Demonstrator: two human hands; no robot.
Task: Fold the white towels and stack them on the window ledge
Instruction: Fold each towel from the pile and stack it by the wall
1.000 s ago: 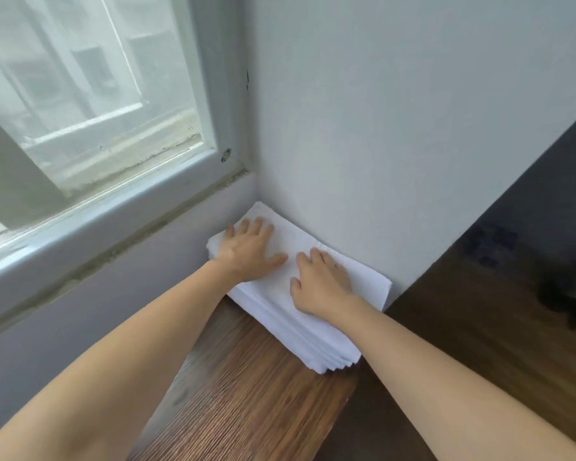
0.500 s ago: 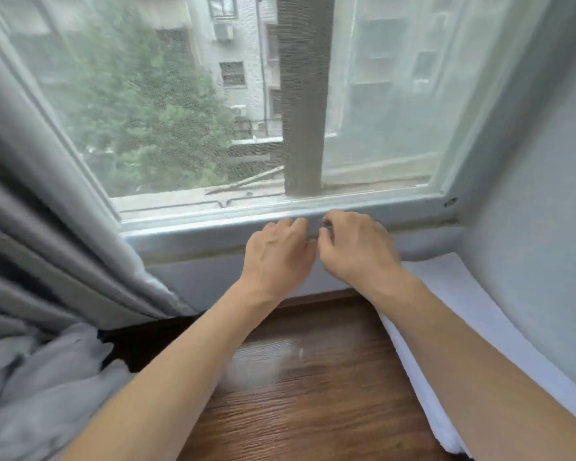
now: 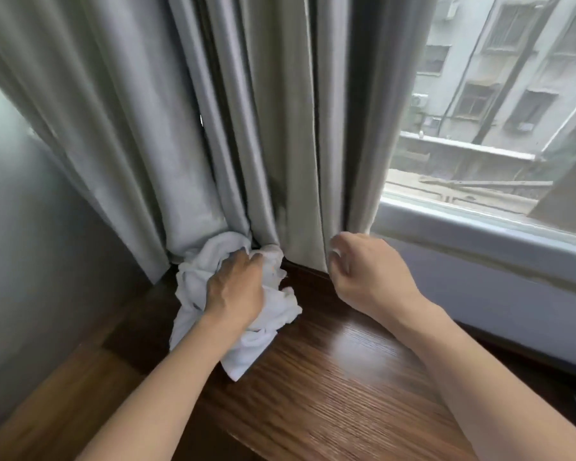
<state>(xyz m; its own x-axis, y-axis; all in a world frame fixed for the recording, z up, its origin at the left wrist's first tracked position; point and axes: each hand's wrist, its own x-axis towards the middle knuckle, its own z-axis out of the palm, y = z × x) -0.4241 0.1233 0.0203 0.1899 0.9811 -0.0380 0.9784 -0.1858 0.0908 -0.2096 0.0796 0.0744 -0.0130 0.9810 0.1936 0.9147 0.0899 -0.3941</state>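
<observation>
A: White terry, crumpled. That's the towel [image 3: 246, 314], bunched on the ledge [image 3: 330, 387] right at the foot of the curtain [image 3: 213, 128]. Left hand [image 3: 235, 291] has its fingers curled into the heap, clamped on it.

B: So which step?

A: Pickup, I'd say. It's unfolded, nothing squared off yet. Right hand [image 3: 363, 274] hangs near the curtain hem w/ fingers loosely curled, holding nothing.

B: Next move needs?

A: Prob. pull the towel clear of the curtain, get the right hand on a corner, shake it flat, then fold. Risk: the curtain fabric drags along w/ it.

B: Surface?

A: Dark wood-grain ledge, smooth, plenty of bare board in front. Grey curtain on the left, window [image 3: 496, 111] on the right w/ pale bldgs outside, grey wall [image 3: 30, 244] far left. A white scrap at the right edge, can't tell what it is.
</observation>
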